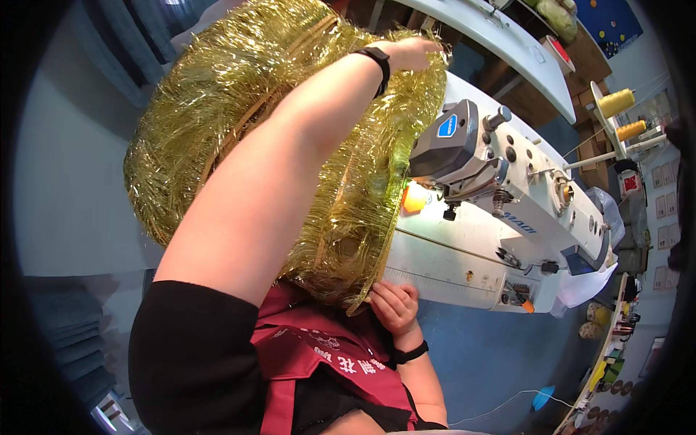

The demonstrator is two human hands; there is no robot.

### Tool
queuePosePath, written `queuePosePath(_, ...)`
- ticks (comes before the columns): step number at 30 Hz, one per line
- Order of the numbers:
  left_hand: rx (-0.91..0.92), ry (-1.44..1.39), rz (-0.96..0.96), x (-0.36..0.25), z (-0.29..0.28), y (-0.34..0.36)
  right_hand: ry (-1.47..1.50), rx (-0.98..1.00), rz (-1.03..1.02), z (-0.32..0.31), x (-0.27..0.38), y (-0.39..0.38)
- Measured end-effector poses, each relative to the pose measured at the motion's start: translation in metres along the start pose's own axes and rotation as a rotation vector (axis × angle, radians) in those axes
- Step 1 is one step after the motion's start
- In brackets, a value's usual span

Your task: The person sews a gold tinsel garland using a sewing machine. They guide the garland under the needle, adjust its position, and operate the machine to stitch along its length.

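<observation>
A big bundle of shiny gold tinsel fringe (pixel 217 109), with flat gold bands running through it, lies heaped to the left of the sewing machine (pixel 536 188) and over my lap. My left arm reaches across it. At the bundle's far end my left hand (pixel 412 54) closes on the fringe near its edge, fingertips partly lost in the strands. Nearer to me, my right hand (pixel 395 306) pinches the lower end of the gold edge band with curled fingers. That band runs up beside the machine's head (pixel 444 141). The needle is hidden from view.
An orange piece (pixel 415 197) sits by the lit sewing area. Yellow thread spools (pixel 616 103) stand on a holder at the far right. Another white table (pixel 500 36) lies beyond the machine. Clear plastic bags hang at the machine's right end.
</observation>
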State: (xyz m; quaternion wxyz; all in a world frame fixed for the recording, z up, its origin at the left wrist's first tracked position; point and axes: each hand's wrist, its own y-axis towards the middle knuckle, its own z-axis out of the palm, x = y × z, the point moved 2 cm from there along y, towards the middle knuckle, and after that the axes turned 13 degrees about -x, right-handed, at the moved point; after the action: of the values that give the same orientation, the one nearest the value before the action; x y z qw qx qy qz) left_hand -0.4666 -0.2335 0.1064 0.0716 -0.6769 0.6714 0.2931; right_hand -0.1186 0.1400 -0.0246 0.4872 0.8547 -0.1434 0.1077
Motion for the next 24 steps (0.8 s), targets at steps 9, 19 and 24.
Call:
queuePosePath(9, -0.208, 0.211, -0.020, -0.019, -0.045, -0.098, 0.013, -0.035, -0.051, 0.008, 0.000, -0.007)
queuePosePath(19, 0.032, 0.383, 0.546, -0.137, 0.019, -0.345, -0.210, 0.081, -0.107, 0.012, -0.017, -0.034)
queuePosePath(24, 0.028, 0.392, 0.534, -0.127, 0.044, -0.380, 0.100, -0.021, 0.388, 0.028, -0.010, -0.034)
